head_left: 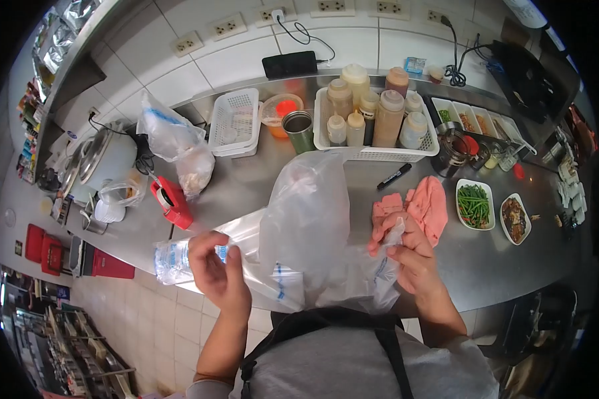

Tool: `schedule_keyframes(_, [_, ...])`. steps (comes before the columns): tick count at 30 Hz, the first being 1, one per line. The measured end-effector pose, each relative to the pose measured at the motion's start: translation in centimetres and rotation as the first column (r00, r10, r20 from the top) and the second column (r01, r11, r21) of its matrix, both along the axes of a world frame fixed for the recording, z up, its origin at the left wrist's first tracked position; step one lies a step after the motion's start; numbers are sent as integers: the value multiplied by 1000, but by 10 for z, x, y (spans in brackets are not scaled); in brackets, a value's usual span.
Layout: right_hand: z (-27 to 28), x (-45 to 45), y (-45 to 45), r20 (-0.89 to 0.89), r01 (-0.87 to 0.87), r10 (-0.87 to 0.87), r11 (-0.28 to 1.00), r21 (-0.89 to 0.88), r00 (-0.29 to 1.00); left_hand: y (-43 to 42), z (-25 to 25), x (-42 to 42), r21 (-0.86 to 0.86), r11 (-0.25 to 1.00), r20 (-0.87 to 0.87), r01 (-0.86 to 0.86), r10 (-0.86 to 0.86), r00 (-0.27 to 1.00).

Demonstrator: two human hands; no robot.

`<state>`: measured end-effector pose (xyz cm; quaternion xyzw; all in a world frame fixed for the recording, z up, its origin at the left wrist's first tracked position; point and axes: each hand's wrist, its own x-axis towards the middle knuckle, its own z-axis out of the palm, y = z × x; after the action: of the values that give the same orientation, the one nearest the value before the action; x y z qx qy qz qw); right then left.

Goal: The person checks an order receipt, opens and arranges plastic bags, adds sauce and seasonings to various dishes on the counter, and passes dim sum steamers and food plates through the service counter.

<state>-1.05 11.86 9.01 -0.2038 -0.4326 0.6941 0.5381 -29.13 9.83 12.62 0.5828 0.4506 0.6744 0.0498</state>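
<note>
My right hand (416, 263) pinches the gathered end of a clear plastic bag (387, 263) between thumb and fingers. Beside it, a larger translucent plastic bag (304, 213) stands puffed up at the counter's front edge; whether the two are one bag I cannot tell. My left hand (219, 272) is raised to the left, its fingers curled but apart from the thumb, with nothing visible in it. Below and behind that hand lies a stack of flat plastic bags (173, 263) with blue print. A pink cloth (427, 209) lies crumpled just beyond my right hand.
A white basket (416, 151) of squeeze bottles stands at the back, near a steel tumbler (298, 130) and a black marker (394, 176). To the right are dishes of green beans (474, 205) and cooked food (514, 219). A red tape dispenser (173, 203) sits left.
</note>
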Motion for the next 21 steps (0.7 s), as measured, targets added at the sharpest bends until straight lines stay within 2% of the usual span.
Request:
schedule_keyframes(1, [9,-2,1,-82,-78,85,993,93,993,-8,13,9,57,985,-28,162,-161,987])
schedule_keyframes(2, [19,-5,-2,-89,-74,86,988,132,992,-12,22,8,-1,953,-251,302,-293,923])
schedule_keyframes(3, [29,-10,-4,-96,-70,88,983,172,991,-10,41,16,-162,869,-372,467,-492,787])
schedule_keyframes(4, [36,-13,-6,-103,-65,88,975,212,991,-14,66,38,-367,794,-308,484,-595,742])
schedule_keyframes(5, [38,-15,-6,-83,-32,54,969,246,995,-15,71,58,-424,769,-221,479,-600,769])
schedule_keyframes(8, [42,-14,-8,-34,80,-73,939,335,997,-4,45,61,-449,817,-420,363,-551,721])
schedule_keyframes(10, [40,-9,-7,-13,174,-183,910,375,983,-4,44,56,-442,803,-320,401,-558,765])
schedule_keyframes(13, [30,8,-3,-27,140,-138,944,297,990,-5,54,52,-521,718,-138,461,-604,785])
schedule_keyframes(16, [37,13,-6,139,166,-201,959,229,970,-5,56,58,-495,710,-85,501,-614,785])
schedule_keyframes(19, [38,7,-1,278,217,-371,861,460,886,-7,50,54,-464,750,-16,472,-540,842])
schedule_keyframes(21, [29,5,1,236,199,-336,865,461,912,-6,43,46,-459,671,90,582,-616,782])
